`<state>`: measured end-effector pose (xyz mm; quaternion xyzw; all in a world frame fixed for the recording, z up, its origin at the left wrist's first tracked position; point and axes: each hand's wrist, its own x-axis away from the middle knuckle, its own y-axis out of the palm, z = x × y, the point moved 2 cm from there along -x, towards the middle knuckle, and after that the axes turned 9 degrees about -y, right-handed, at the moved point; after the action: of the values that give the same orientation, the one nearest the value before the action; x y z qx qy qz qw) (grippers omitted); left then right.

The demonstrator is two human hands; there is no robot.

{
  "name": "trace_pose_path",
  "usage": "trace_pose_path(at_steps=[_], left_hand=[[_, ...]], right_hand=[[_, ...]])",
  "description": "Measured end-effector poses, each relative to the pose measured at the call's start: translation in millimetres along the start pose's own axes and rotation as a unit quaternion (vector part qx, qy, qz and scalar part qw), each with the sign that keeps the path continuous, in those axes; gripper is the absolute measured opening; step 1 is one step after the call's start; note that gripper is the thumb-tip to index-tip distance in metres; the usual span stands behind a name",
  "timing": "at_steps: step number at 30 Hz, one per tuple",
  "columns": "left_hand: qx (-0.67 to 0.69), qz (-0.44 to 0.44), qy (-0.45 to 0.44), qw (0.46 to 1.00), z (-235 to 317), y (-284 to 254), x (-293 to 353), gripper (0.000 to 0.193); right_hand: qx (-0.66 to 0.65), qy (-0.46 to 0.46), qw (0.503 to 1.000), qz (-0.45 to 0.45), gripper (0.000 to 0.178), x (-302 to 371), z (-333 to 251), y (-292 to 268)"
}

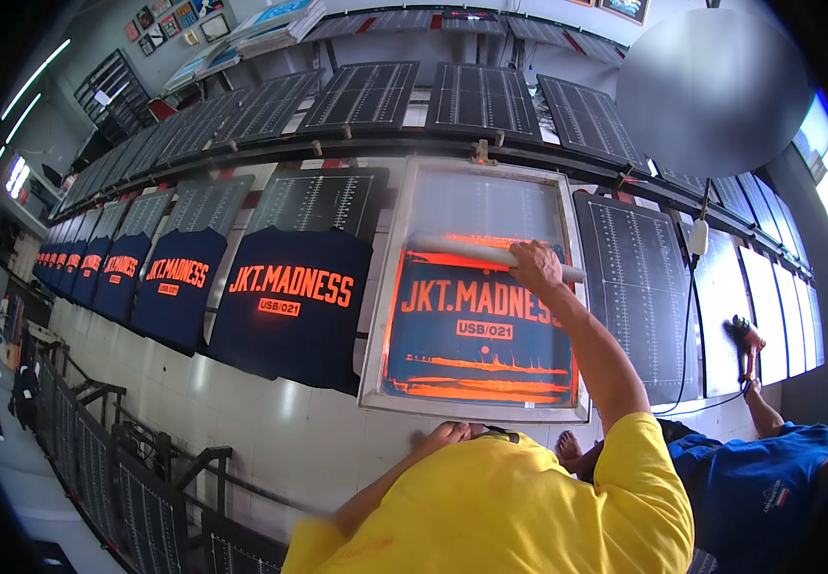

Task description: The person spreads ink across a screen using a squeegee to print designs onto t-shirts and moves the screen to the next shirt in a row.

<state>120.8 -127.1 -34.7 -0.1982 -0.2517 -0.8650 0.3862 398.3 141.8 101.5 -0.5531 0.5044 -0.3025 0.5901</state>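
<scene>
My right hand [537,269] is wrapped round the right part of a long pale squeegee [467,251], which lies across a silk screen [476,191] in a light metal frame. Orange ink [486,385] streaks the mesh along the near end and beside the squeegee. Orange lettering shows through the mesh over a dark shirt. My left hand [447,435] is low by my waist, just below the frame's near edge. Its fingers look curled, and what they hold, if anything, is hidden.
Several dark T-shirts [285,330] with orange prints lie on boards to the left. A bare black board [632,297] is on the right. Further right, a co-worker in a blue shirt [754,478] holds a red heat gun [747,337] with a trailing cable. A round grey object [716,91] hangs overhead.
</scene>
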Motion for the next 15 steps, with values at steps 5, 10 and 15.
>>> trace_pose_path(at_steps=[5,10,15], left_hand=[[0.031,-0.032,-0.024,0.999,16,0,9,0.039],[0.033,-0.037,0.012,0.999,19,6,11,0.038],[0.015,-0.008,-0.023,1.0,16,-1,9,0.039]], right_hand=[[-0.034,0.024,0.996,-0.073,0.024,-9,-21,-18],[-0.002,-0.005,1.0,-0.019,0.021,-17,-12,-7],[-0.043,0.009,0.994,-0.1,0.015,-8,-32,-21]])
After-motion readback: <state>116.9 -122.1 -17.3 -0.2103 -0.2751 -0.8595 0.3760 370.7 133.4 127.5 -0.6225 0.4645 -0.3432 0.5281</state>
